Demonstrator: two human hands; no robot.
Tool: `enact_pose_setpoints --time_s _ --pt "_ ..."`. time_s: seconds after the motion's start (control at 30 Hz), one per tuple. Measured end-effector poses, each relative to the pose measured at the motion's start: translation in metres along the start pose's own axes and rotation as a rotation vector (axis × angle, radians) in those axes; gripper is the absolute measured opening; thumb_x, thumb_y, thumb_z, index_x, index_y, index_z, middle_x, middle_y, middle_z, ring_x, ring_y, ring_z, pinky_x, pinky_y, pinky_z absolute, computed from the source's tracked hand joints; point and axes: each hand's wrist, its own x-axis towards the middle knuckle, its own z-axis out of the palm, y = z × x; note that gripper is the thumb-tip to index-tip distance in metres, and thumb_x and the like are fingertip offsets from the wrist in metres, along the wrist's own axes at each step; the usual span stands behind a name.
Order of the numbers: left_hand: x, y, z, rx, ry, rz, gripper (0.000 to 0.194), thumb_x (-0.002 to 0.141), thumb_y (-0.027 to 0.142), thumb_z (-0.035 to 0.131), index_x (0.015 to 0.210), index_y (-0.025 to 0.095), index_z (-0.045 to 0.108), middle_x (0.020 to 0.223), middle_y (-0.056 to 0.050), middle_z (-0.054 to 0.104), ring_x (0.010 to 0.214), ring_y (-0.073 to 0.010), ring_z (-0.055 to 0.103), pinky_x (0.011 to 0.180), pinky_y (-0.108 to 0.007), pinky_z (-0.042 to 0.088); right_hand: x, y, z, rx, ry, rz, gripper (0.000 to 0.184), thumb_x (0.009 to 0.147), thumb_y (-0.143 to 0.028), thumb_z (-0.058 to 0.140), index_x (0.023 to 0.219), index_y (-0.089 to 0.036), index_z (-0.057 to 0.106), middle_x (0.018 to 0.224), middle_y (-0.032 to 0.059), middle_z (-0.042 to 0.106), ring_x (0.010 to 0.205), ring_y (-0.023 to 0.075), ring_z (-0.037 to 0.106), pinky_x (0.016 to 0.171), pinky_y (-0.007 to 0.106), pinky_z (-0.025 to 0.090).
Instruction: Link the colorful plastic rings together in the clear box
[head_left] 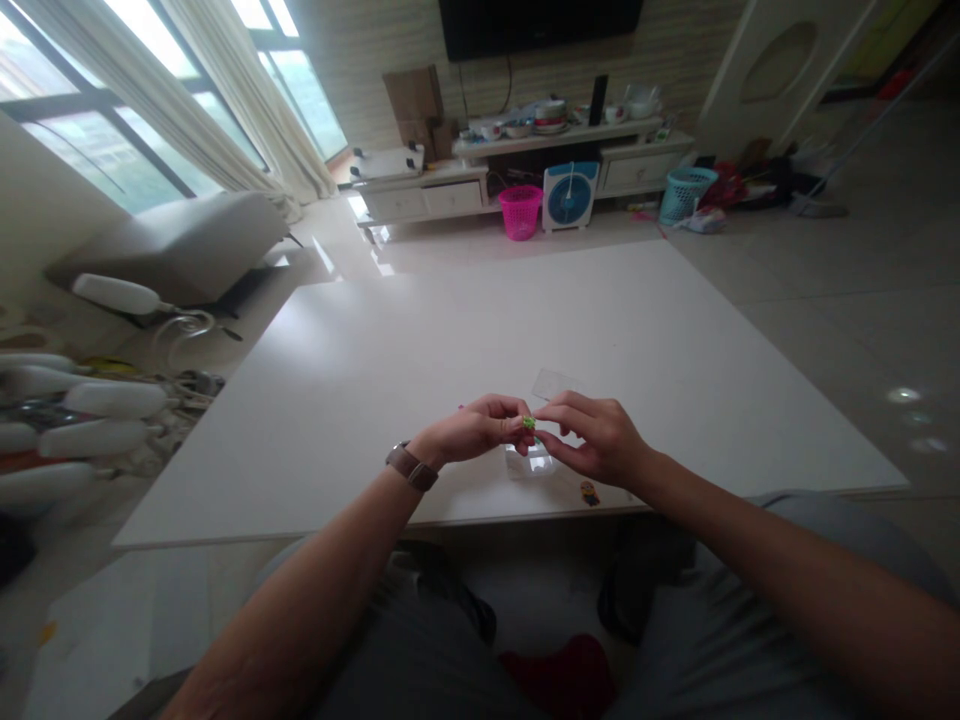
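My left hand (pixel 487 425), with a brown-strapped watch (pixel 412 466) on its wrist, pinches a small bright green piece (pixel 529 423); its exact kind is too small to make out. Close on the right is my right hand (pixel 592 432), thumb and forefinger apart, the forefinger tip at the edge of the green piece. Beneath the hands lies a clear plastic box (pixel 529 464), partly covered by them. A clear flat lid-like sheet (pixel 553 383) rests just beyond. Nearer the table edge is a small yellow and dark cartoon figure (pixel 590 493). A bit of pink shows behind my left hand.
The white table (pixel 420 340) spans the space before me. Past it stand a pink basket (pixel 520 211), a blue and white fan (pixel 570 196) and a low cabinet (pixel 457 198) with dishes. A grey bench (pixel 180 245) and white lamp shades (pixel 112 398) are on the left.
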Motion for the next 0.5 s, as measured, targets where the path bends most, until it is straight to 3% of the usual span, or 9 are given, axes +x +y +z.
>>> enact_pose_setpoints --time_s 0.5 --pt "0.0 0.0007 0.0001 0.016 -0.028 -0.003 0.025 0.081 0.034 0.075 0.089 0.012 0.067 0.084 -0.006 0.067 0.077 -0.0132 0.064 0.077 -0.026 0.046 -0.0016 0.0016 0.0009 -0.008 -0.021 0.014 0.016 0.091 -0.023 0.059 0.107 -0.021 0.064 0.088 0.0026 0.067 0.064 0.0108 0.058 0.059 0.023 0.044"
